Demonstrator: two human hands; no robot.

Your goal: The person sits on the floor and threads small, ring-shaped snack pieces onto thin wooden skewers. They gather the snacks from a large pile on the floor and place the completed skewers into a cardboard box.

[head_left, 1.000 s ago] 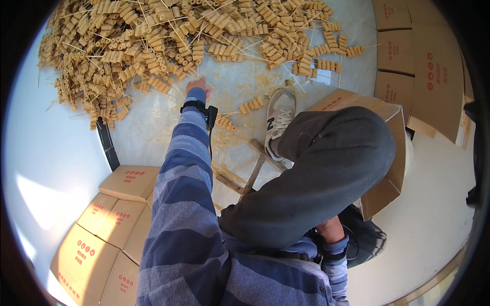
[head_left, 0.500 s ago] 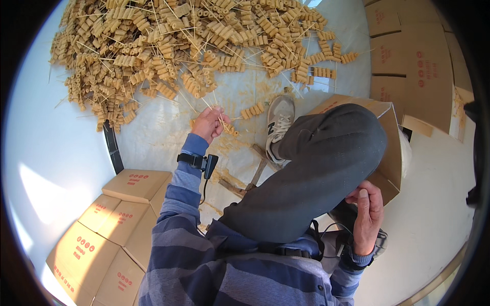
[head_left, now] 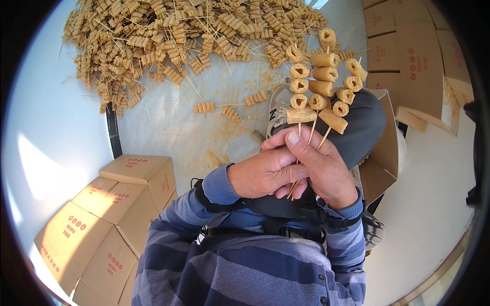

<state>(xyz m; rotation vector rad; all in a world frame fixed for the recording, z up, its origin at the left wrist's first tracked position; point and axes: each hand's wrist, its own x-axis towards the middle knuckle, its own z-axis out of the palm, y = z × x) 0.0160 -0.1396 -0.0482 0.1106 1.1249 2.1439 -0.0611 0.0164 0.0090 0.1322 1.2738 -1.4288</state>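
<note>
Three skewers of tan, hollow rolled pieces (head_left: 299, 85) stand fanned out above my hands, over my raised knee. Their thin wooden sticks cross between my fingers, with the lower ends poking out below. My left hand (head_left: 268, 171) is closed round the lower sticks from the left, partly covered by the other hand. My right hand (head_left: 326, 171) grips the sticks from the right, thumb laid across them. On the floor beyond the left hand lie a few loose skewers (head_left: 204, 107), apart from the big pile (head_left: 168, 46) of similar skewers.
Stacked cardboard boxes (head_left: 135, 196) stand at the lower left, and more boxes (head_left: 423, 61) at the upper right. An open carton (head_left: 389, 148) sits right of my knee. My shoe (head_left: 278, 104) is on the pale, crumb-stained floor sheet.
My left hand has come back from the floor near the pile to my lap. The right hand has risen from beside my knee to meet it. Three skewers now stand between them.
</note>
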